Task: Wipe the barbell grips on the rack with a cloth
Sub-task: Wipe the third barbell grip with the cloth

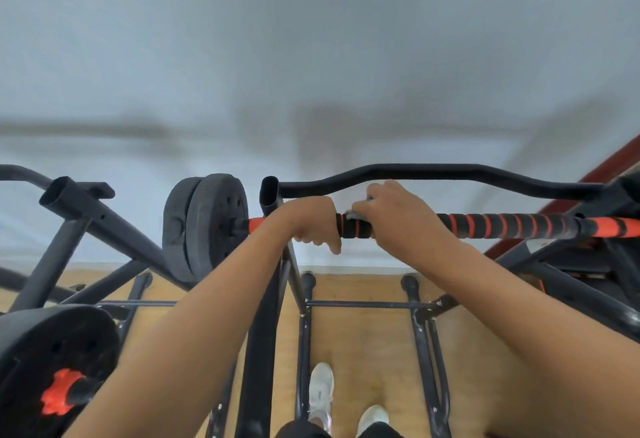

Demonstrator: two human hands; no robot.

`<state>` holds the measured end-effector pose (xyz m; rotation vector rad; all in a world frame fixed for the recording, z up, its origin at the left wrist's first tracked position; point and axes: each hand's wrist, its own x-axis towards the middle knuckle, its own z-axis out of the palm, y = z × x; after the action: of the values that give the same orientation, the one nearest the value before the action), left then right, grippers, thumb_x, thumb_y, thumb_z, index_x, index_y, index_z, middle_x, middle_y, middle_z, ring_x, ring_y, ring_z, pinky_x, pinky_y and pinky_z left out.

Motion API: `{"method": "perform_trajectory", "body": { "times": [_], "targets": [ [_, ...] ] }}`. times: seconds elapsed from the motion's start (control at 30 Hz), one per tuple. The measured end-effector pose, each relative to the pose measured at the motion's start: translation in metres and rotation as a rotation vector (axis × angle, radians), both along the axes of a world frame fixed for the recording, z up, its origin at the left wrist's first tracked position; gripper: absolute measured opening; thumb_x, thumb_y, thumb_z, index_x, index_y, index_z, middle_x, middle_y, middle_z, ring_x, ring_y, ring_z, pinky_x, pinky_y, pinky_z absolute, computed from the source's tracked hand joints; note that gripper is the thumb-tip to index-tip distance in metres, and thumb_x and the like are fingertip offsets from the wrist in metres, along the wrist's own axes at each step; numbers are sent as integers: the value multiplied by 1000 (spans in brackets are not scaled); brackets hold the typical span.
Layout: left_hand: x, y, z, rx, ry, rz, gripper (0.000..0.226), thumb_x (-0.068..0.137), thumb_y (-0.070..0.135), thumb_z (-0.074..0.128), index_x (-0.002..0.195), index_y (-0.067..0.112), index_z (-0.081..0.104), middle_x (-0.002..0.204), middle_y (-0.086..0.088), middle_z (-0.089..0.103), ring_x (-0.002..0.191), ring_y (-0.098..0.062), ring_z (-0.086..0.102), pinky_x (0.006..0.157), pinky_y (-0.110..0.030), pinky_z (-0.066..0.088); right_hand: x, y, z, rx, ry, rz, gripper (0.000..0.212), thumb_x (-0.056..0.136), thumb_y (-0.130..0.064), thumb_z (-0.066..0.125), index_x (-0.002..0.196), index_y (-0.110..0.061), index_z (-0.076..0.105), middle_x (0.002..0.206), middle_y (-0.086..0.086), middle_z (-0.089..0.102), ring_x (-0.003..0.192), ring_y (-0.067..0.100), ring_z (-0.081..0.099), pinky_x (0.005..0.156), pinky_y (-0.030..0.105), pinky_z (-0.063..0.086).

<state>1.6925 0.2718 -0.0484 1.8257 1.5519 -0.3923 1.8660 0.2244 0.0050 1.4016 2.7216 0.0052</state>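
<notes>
An orange barbell lies across the black rack (273, 195), and its black grip (502, 225) carries orange spiral stripes. My left hand (308, 221) grips the bar just left of the grip's end. My right hand (394, 215) wraps over the grip close beside it, holding a pale grey cloth (356, 214) against the bar; only a small edge of the cloth shows between the fingers. Black weight plates (204, 226) sit on the bar's left end.
A curved black bar (433, 174) runs behind the barbell. Another loaded bar with a black plate and orange collar (59, 392) lies at lower left. Rack legs stand on the wooden floor (363, 340); my white shoes (322, 392) are below. A grey wall fills the background.
</notes>
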Motion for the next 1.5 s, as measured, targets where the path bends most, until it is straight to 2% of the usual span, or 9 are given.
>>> {"method": "perform_trajectory", "body": {
  "times": [0.23,0.4,0.53,0.8,0.93,1.03,1.17,1.27,1.5],
  "targets": [
    [17,-53,-27,880,174,92,21,93,38,58,77,27,52,60,9,49,60,-16,54,79,-34,41,-19,24,-3,-153,6,-93,20,86,-10,65,97,-23,74,83,1,65,85,19,63,80,35,57],
    [23,-44,-9,648,247,135,21,88,28,64,72,21,53,63,4,57,54,-13,53,53,-28,39,-11,7,-18,9,8,-42,27,98,-18,63,123,-25,67,101,3,57,103,19,47,89,32,52],
    [21,-30,6,330,183,111,16,78,32,75,77,20,64,67,5,65,60,-14,63,59,-28,51,-12,3,-16,18,-22,-34,35,98,-20,64,132,-25,63,109,3,57,111,21,47,90,32,50],
    [15,-10,12,13,27,71,24,77,30,79,69,14,64,55,4,54,45,-14,41,53,-26,38,5,-25,-2,110,-73,74,34,101,-12,55,135,-16,57,119,6,54,112,22,45,84,30,48],
    [9,-13,11,90,-95,47,30,79,43,85,84,17,71,67,4,69,52,-11,60,62,-25,53,28,-29,-3,73,14,111,41,97,-11,60,136,-20,56,118,4,54,104,18,46,81,30,52],
    [3,-28,0,461,-140,20,42,72,60,85,93,31,64,77,12,68,71,-5,65,70,-26,55,53,-25,2,29,202,-22,32,99,-20,60,130,-23,64,103,-1,59,91,15,51,78,29,53],
    [1,-58,-25,946,-163,-37,27,83,49,77,98,34,62,84,19,59,80,-5,54,82,-29,48,85,-12,2,43,348,-151,22,101,-26,56,121,-23,65,89,-3,57,82,17,53,72,30,46],
    [16,-68,-40,1083,-91,-25,27,86,36,72,109,27,60,96,12,60,90,-13,52,89,-32,44,77,4,0,34,354,-151,16,99,-29,56,113,-25,63,89,-4,56,85,19,54,75,32,45],
    [43,-57,-38,1032,176,93,33,81,27,75,76,22,43,63,6,43,59,-17,43,58,-31,35,27,27,-13,-120,193,-99,14,97,-21,57,97,-20,70,100,0,57,88,17,60,80,34,55]
  ]
}}
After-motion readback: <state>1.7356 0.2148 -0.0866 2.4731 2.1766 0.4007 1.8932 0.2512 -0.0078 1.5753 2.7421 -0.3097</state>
